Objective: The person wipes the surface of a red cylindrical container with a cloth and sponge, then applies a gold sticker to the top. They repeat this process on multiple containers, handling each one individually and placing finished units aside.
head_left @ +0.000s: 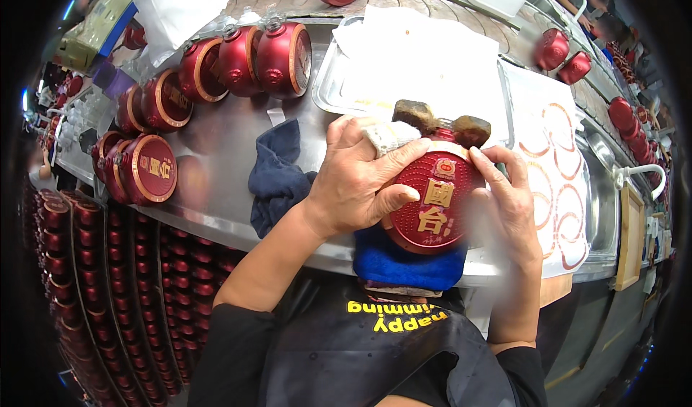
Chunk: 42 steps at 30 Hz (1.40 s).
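Observation:
A round, flat-faced red bottle (437, 204) with raised gold characters lies tilted in front of me on a folded blue cloth (411, 264). A copper-coloured band (448, 147) runs along its upper rim. My left hand (353, 180) grips a folded white cloth (393, 137) in its fingers, while its index finger and thumb rest on the bottle's left side. On the other side my right hand (513, 204) curls round the bottle, its index fingertip pressing the band at the upper right. Two dark, worn blocks (472, 130) flank the bottle's neck.
Several red bottles (285, 59) stand along the bench's left and back. A dark blue cloth (277, 169) lies left of my arm. Behind the blocks, white paper covers a metal tray (322, 93). A sheet of copper-coloured rings (535, 155) lies right, beside a sink (604, 205).

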Motion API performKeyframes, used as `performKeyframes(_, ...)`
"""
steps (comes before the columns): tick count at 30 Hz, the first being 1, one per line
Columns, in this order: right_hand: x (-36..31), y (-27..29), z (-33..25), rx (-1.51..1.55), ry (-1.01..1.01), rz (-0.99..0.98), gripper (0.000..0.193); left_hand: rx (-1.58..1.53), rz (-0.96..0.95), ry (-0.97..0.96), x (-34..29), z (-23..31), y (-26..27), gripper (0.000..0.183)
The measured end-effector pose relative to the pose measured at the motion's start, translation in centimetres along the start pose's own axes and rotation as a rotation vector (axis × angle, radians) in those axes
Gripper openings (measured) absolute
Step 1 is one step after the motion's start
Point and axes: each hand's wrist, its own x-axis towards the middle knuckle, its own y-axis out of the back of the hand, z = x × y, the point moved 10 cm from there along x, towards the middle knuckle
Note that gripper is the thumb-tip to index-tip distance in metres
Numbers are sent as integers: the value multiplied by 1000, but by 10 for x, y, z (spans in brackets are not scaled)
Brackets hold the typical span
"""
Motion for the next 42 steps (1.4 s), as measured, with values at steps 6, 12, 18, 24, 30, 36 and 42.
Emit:
performKeyframes(6, -8, -1, 6, 5, 55, 41, 42, 124, -85, -68, 19, 10, -3, 69)
performKeyframes(12, -26, -7, 36, 397, -202, 47, 39, 117, -166, -183, 38, 27, -15, 67)
performKeyframes(18, -29, -1, 47, 427, -199, 90, 22, 160, -233, -222, 45, 33, -24, 67)
performKeyframes(24, -34, 4, 48, 608, -253, 101, 7, 152, -253, -220, 48, 34, -27, 64)
performKeyframes(30, -43, -9, 44, 946, -345, 48, 13, 171, -257, -240, 50, 36, -27, 62)
performKeyframes(36, -51, -25, 53, 1006, -462, 36, 16, 182, -272, -239, 51, 37, -27, 63)
performKeyframes(42, -58, -24, 47, 833, -423, -77, 11, 180, -293, -258, 52, 39, -31, 64)
